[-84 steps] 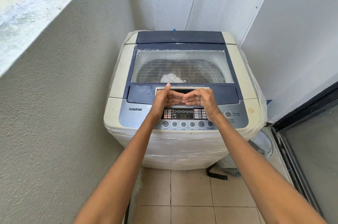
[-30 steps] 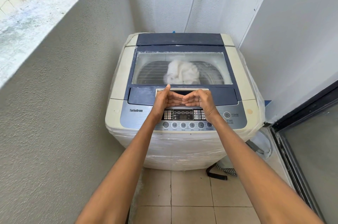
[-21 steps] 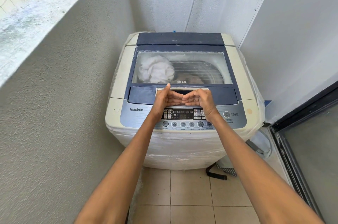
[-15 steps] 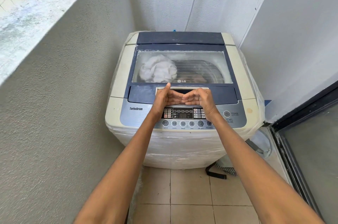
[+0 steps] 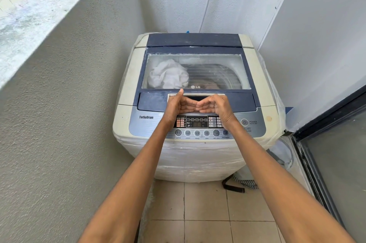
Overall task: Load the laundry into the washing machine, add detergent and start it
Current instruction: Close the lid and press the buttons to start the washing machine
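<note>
A top-loading washing machine (image 5: 126, 116) stands in the corner with its glass lid (image 5: 217, 72) down. White laundry (image 5: 168, 76) shows through the glass at the drum's left side. My left hand (image 5: 176, 106) and my right hand (image 5: 215, 106) hover side by side just above the control panel (image 5: 197, 121), in front of the lid handle. Both have curled fingers whose tips point at each other, and neither holds anything. The power button (image 5: 244, 122) lies to the right of my right wrist.
A rough grey wall (image 5: 59, 123) runs close along the left. A dark-framed glass door (image 5: 336, 163) stands at the right. A water hose (image 5: 206, 5) hangs down the back wall. A black strap (image 5: 233, 186) lies on the tiled floor (image 5: 206, 213) by the machine's base.
The white laundry has shifted inside the drum, from the front to the middle and then to the left side. Both hands have stayed in the same place and pose.
</note>
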`<state>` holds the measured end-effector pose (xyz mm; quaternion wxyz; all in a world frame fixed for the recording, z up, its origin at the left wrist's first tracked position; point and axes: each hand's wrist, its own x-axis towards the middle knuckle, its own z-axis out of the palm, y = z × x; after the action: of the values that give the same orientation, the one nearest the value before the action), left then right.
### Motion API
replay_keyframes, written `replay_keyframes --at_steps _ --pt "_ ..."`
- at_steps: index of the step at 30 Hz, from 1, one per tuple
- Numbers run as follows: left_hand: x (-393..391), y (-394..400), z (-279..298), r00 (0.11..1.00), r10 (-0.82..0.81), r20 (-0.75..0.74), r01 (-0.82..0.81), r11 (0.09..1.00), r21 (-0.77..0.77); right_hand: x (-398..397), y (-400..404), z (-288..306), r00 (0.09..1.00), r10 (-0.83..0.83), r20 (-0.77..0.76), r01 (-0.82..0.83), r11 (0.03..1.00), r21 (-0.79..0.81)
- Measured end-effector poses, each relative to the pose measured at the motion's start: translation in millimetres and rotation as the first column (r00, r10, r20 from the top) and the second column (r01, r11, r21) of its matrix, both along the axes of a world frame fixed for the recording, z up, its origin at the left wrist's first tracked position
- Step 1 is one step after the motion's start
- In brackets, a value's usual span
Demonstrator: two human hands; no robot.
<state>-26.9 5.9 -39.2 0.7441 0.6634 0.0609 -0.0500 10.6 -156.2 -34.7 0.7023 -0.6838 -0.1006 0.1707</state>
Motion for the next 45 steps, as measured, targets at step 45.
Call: replay_keyframes --at_steps 45 --pt "0.1 0.7 0.5 1.000 -0.007 -0.011 0.007 1.000 0.000 3.8 -1.7 -0.8 0.999 0.031 -0.029 -0.031 0.999 -0.009"
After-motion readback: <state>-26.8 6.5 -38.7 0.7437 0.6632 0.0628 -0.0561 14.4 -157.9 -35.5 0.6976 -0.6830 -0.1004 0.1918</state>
